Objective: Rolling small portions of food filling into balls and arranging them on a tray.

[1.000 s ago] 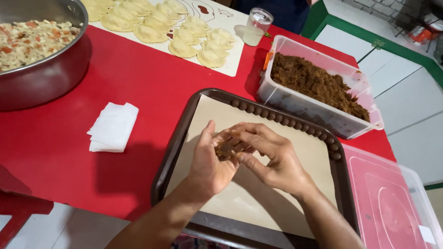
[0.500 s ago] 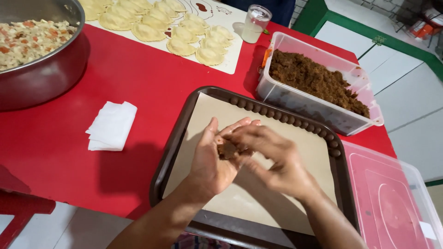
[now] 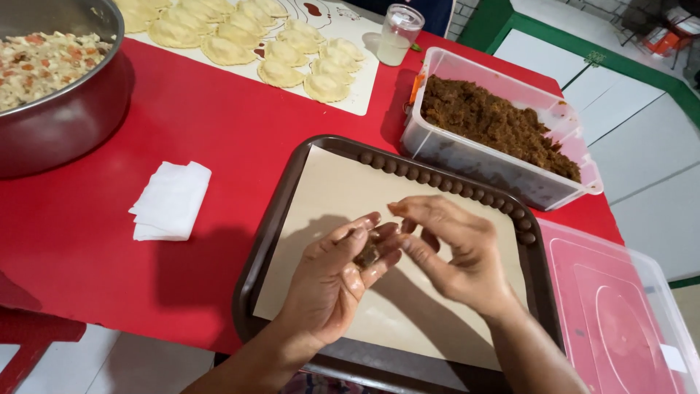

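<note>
Cupped between both hands, a small lump of brown paste (image 3: 368,254) sits low in the middle of the frame. The left hand (image 3: 332,281) lies palm up with its fingers curled loosely under the lump, and the right hand (image 3: 456,252) bends over it from the right, its fingertips (image 3: 408,244) touching the lump's upper edge. Neither hand is clenched; both are partly closed around the paste.

Both hands hover over a dark brown tray (image 3: 251,292) lined with beige paper (image 3: 328,197). A row of small brown balls (image 3: 437,182) runs along the tray's upper right rim, touching one another.

Just beyond that row, in the upper right, stands a clear plastic tub (image 3: 474,157) filled with the same brown paste. A clear lid (image 3: 620,306) lies at the lower right, beside the tray.

On the red table (image 3: 219,117), a folded white cloth (image 3: 169,201) lies left of the tray. A metal bowl (image 3: 58,124) of chopped mixed filling occupies the upper left corner. Along the top edge, pale dough parcels (image 3: 292,55) lie on a white board (image 3: 357,102), with a small glass (image 3: 397,33) just to their right.
</note>
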